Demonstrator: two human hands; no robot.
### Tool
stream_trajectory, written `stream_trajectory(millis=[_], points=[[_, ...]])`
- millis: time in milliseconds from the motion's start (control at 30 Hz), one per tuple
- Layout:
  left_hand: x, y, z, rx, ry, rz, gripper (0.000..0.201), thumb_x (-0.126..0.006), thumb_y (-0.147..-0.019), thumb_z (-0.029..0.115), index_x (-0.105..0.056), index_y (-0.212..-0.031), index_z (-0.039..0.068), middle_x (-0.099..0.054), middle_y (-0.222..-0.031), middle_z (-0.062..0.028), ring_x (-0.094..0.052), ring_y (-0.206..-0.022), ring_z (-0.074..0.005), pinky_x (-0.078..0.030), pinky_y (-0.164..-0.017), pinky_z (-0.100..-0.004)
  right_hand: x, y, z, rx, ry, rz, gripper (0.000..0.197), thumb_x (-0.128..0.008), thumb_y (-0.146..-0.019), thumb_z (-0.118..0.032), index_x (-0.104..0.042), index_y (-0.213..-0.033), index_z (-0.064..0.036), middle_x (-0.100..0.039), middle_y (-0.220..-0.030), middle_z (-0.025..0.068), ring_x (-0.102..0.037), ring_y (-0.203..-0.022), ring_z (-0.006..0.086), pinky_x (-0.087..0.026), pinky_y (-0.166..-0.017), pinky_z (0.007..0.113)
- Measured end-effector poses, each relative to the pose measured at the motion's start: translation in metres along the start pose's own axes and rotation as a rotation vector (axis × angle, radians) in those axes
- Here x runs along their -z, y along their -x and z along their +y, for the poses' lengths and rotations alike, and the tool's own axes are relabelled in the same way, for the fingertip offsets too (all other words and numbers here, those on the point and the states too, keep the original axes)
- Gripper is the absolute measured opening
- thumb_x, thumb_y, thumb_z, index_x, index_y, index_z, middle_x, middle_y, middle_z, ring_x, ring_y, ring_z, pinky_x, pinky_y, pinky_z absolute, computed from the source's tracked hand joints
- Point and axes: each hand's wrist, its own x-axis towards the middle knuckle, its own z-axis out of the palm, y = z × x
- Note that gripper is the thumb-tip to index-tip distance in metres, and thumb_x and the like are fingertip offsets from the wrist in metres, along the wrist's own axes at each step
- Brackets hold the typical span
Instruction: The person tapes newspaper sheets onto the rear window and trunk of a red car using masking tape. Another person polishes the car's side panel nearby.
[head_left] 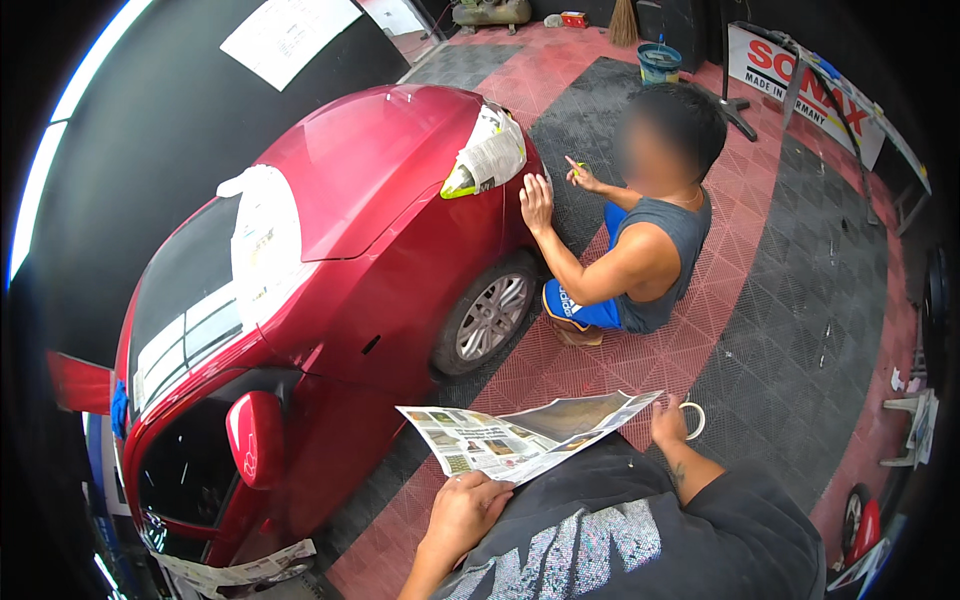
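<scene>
A printed newspaper sheet is stretched between my hands in front of my dark shirt. My left hand is closed on its lower left edge. At its right corner, my right hand grips the paper, and a white ring like a roll of masking tape hangs beside those fingers. Ahead stands a red car with newspaper and yellow-green tape over its headlight. White paper lies at the base of the windshield.
A person crouches by the car's front wheel, one hand near the bumper. A bucket and a broom stand farther back. At the right are a sign board and a white stool. Red and black tiles cover the floor.
</scene>
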Motion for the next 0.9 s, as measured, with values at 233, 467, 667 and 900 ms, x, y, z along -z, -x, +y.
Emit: stream_trajectory(millis=[233, 467, 667, 900], points=[[-0.006, 0.008, -0.003, 0.06, 0.033, -0.039, 0.013, -0.088, -0.093, 0.02, -0.089, -0.103, 0.014, -0.073, -0.087, -0.0082, -0.074, -0.09, -0.0322, -0.058, -0.087, -0.0456, 0.028, 0.0, 0.07, -0.135, 0.283, -0.203, 0.068, -0.068, -0.107, -0.037, -0.049, -0.166, -0.008, -0.061, -0.158, 0.0285, -0.06, -0.148, 0.0456, -0.051, -0.123, 0.054], [-0.007, 0.008, -0.006, 0.04, 0.043, -0.025, 0.013, -0.089, -0.092, 0.02, -0.088, -0.103, 0.013, -0.073, -0.086, -0.0078, -0.074, -0.09, -0.0317, -0.058, -0.087, -0.0459, 0.008, 0.011, 0.07, -0.069, 0.266, -0.299, 0.074, -0.075, -0.102, -0.038, -0.052, -0.165, -0.0057, -0.064, -0.158, 0.0278, -0.061, -0.149, 0.0434, -0.049, -0.124, 0.051], [-0.004, 0.006, -0.007, 0.052, 0.043, -0.049, 0.014, -0.089, -0.092, 0.02, -0.088, -0.103, 0.013, -0.073, -0.087, -0.0081, -0.074, -0.09, -0.0319, -0.058, -0.087, -0.0458, -0.022, 0.009, 0.052, 0.04, 0.226, -0.305, 0.068, -0.075, -0.099, -0.035, -0.059, -0.16, -0.009, -0.066, -0.153, 0.0282, -0.066, -0.141, 0.0445, -0.054, -0.118, 0.051], [-0.002, 0.007, -0.008, 0.049, 0.052, -0.04, 0.013, -0.089, -0.092, 0.02, -0.088, -0.103, 0.012, -0.074, -0.086, -0.0085, -0.074, -0.09, -0.0319, -0.058, -0.087, -0.0458, -0.005, 0.016, 0.039, 0.017, 0.225, -0.329, 0.066, -0.074, -0.101, -0.038, -0.06, -0.159, -0.0098, -0.066, -0.154, 0.0266, -0.065, -0.143, 0.0436, -0.054, -0.119, 0.052]])
